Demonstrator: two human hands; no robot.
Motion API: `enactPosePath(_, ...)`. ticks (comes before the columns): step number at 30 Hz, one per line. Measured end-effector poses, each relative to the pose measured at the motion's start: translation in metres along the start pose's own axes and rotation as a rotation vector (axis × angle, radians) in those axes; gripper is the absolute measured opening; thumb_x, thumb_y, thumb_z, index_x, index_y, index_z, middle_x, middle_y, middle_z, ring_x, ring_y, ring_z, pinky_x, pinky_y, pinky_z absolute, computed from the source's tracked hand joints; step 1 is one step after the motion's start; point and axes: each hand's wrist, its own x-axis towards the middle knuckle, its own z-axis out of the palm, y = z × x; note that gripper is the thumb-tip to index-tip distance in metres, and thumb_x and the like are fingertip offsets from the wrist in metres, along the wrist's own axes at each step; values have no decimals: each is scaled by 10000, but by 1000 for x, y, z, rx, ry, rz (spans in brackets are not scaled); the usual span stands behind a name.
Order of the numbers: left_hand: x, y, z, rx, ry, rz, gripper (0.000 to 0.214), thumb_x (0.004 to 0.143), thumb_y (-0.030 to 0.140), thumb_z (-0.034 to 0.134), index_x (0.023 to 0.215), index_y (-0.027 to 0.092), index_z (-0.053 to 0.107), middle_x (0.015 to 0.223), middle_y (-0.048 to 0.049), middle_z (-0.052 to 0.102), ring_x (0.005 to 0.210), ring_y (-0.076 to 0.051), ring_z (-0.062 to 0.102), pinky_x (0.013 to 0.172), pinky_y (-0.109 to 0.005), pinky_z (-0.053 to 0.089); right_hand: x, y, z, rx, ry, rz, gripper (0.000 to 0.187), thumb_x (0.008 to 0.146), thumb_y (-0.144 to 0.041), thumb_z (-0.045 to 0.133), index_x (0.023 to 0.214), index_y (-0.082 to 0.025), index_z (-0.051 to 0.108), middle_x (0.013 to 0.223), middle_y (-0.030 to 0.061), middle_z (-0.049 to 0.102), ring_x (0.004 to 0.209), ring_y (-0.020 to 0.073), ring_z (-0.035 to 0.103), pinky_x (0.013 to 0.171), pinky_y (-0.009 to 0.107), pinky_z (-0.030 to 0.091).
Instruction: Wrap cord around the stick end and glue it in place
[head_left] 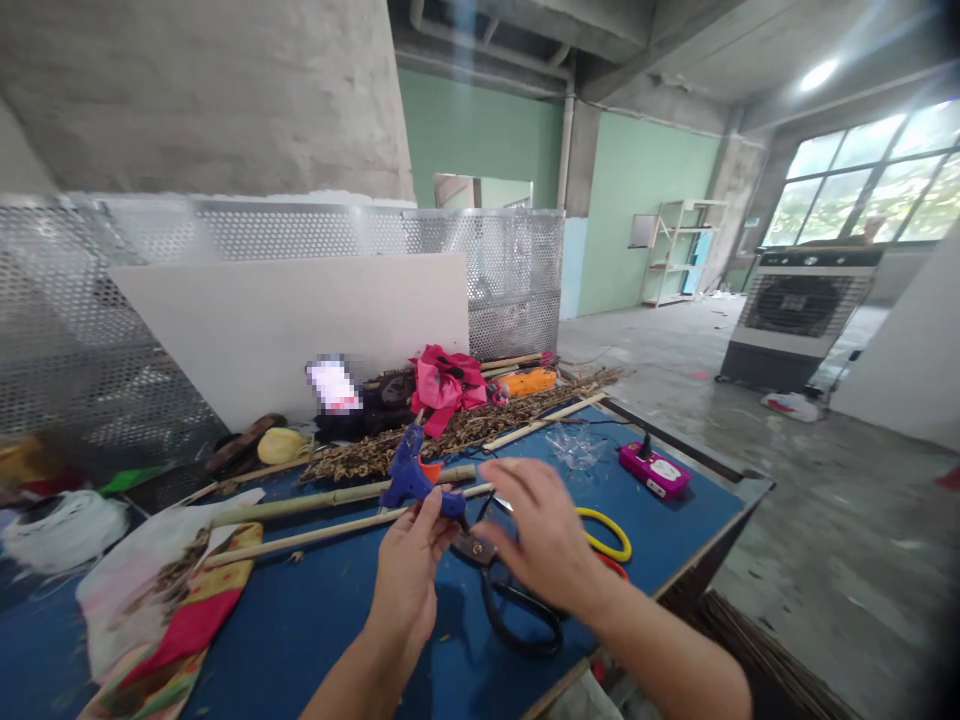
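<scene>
My left hand (411,560) grips a blue glue gun (411,472) with an orange trigger, raised above the table. Just to its right, my right hand (541,530) is slightly blurred, thumb and fingers apart, holding nothing that I can see. Black-handled scissors (525,648) lie under the right hand, their blades partly covered. Beyond that hand a yellow handle loop (624,548) shows beside a bit of orange-red. A thick bamboo stick (300,506) and a thinner pale stick (300,546) pass behind the glue gun.
The blue table (697,520) carries a magenta power strip (654,470), crumpled clear plastic (577,447), dried stalks (352,458), pink cloth (450,385) and a lit phone-like screen (335,385). Patterned fabric (187,625) lies left. An air cooler (795,315) stands on the floor, right.
</scene>
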Motion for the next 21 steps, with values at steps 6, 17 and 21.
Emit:
enactPosePath(6, -2, -3, 1, 80, -37, 62, 406, 580, 372, 828, 869, 107, 725, 777, -60, 727, 648, -135, 633, 593, -236, 520, -11, 111, -1, -319, -301, 374, 189, 826, -306, 632, 866, -124, 662, 888, 164, 669, 921, 300, 602, 848, 435, 395)
enactPosePath(17, -1, -6, 0, 137, -84, 83, 425, 588, 402, 817, 888, 113, 733, 844, -81, 738, 690, -142, 631, 579, -217, 504, -10, 155, 15, 189, -244, 736, 244, 903, -363, 564, 1005, -151, 628, 1075, 62, 632, 985, 192, 598, 878, 412, 485)
enactPosePath(21, 1, -8, -1, 152, -101, 85, 437, 597, 413, 813, 905, 112, 737, 856, -89, 737, 711, -148, 636, 595, -219, 501, 1, 179, 17, 599, -80, 911, 316, 906, -357, 565, 1146, -152, 580, 1132, 71, 609, 946, 188, 617, 800, 384, 532)
